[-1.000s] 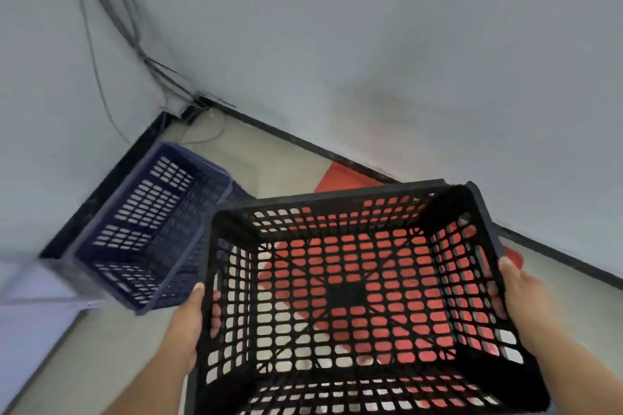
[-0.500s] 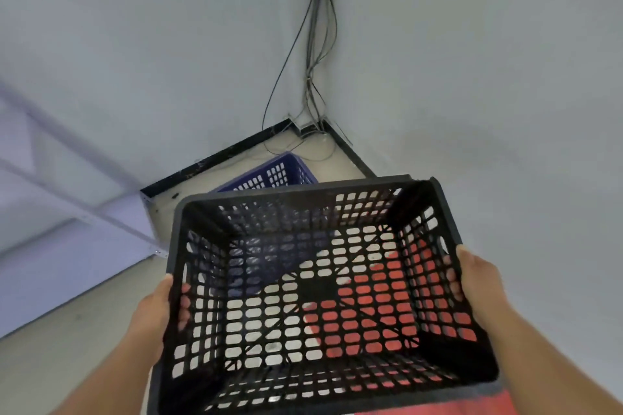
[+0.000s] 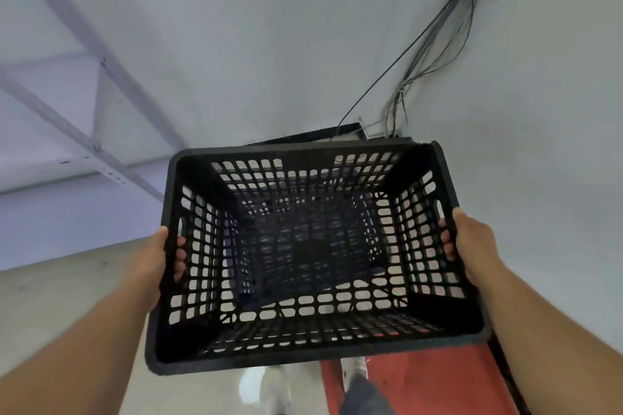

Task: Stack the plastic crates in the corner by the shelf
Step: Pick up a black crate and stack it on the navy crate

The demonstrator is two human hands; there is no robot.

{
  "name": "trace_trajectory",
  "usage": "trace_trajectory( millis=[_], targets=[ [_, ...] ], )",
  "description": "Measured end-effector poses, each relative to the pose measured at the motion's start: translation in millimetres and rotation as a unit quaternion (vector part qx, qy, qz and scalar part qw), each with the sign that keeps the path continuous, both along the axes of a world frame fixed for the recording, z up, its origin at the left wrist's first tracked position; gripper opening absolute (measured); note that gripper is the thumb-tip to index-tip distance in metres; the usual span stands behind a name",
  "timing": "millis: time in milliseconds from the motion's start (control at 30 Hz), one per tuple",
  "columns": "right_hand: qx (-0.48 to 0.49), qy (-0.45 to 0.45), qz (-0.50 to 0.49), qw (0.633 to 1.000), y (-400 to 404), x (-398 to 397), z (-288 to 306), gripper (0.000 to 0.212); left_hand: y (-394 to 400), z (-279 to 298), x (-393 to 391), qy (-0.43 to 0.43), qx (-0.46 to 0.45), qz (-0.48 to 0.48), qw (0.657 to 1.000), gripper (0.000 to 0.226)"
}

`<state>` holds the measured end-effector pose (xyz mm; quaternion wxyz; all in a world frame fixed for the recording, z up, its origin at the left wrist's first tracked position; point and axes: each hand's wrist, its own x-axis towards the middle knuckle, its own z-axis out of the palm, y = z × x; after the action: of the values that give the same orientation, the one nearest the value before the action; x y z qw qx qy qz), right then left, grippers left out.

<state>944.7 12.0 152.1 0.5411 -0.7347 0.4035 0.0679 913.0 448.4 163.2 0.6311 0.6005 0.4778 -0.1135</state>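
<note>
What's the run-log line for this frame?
phase: carry | black crate held at both ends | left hand, right hand | blue crate seen through mesh | corner ahead

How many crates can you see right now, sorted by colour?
Black crate: 1, held by the left hand and right hand.
Blue crate: 1, seen through the black one's holes.
Total: 2
</note>
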Motion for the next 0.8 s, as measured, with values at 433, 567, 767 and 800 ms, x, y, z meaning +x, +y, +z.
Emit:
trace_trajectory(
  millis=[433, 567, 767, 800],
  targets=[
    [0.018, 0.036, 0.113, 0.993, 25.0, 158.2, -62.9, 0.038, 11.4, -69.9, 59.0, 0.002, 0.028, 0.111, 0.993, 0.039],
    [0.009, 0.047, 0.116, 0.992, 24.9, 169.6, -85.7, 0.038, 10.9, -93.8, 75.6, 0.011, 0.035, 0.106, 0.994, 0.04],
    [-0.001, 0.063, 0.114, 0.992, 21.2, 178.3, -102.2, 0.038, 9.1, -117.3, 84.2, 0.012, 0.053, 0.088, 0.995, 0.042],
    [0.001, 0.071, 0.115, 0.991, 21.2, 178.8, -101.6, 0.038, 9.5, -116.2, 83.1, 0.015, 0.053, 0.082, 0.995, 0.043]
  ],
)
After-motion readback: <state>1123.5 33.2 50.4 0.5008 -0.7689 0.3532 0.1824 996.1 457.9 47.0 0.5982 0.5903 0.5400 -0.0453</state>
